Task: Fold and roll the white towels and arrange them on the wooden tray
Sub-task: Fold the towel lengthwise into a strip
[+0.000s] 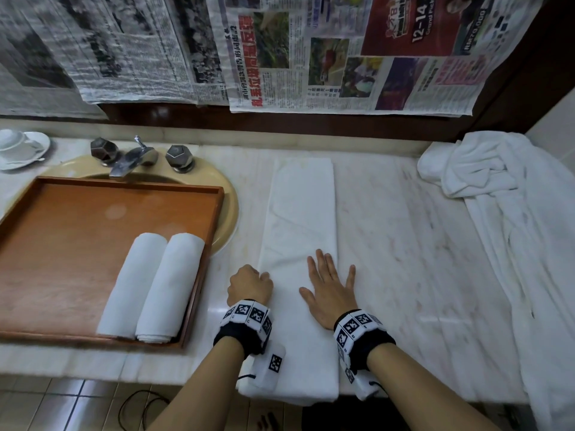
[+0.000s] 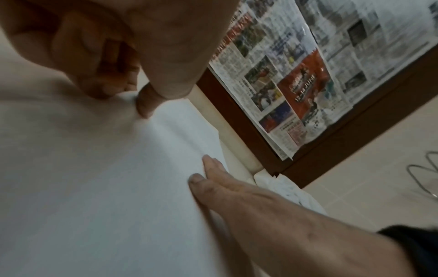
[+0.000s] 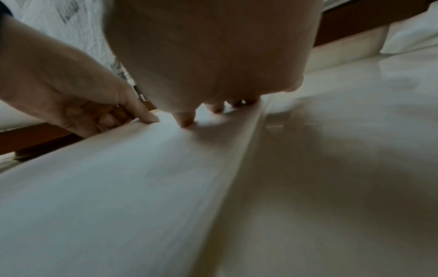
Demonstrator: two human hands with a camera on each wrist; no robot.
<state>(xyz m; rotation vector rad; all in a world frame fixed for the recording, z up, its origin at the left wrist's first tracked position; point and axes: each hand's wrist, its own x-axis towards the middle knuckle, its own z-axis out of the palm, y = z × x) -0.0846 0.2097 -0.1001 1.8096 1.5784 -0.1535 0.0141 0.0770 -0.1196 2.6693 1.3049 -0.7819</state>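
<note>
A white towel (image 1: pixel 300 213), folded into a long strip, lies on the marble counter and runs from the front edge toward the wall. My left hand (image 1: pixel 250 283) has its fingers curled at the strip's left edge, and in the left wrist view its thumb (image 2: pixel 147 105) presses into the cloth. My right hand (image 1: pixel 329 290) lies flat with fingers spread on the strip's right side; its fingertips (image 3: pixel 186 120) press down on the towel (image 3: pixel 118 178). At left, the wooden tray (image 1: pixel 62 244) holds two rolled white towels (image 1: pixel 130 284) (image 1: pixel 169 287) side by side in its near right corner.
The tray sits over a beige sink with a chrome faucet (image 1: pixel 130 158). A heap of loose white towels (image 1: pixel 504 194) covers the counter's right end. A cup on a saucer (image 1: pixel 18 147) stands at far left. Newspaper sheets (image 1: pixel 342 51) hang on the back wall.
</note>
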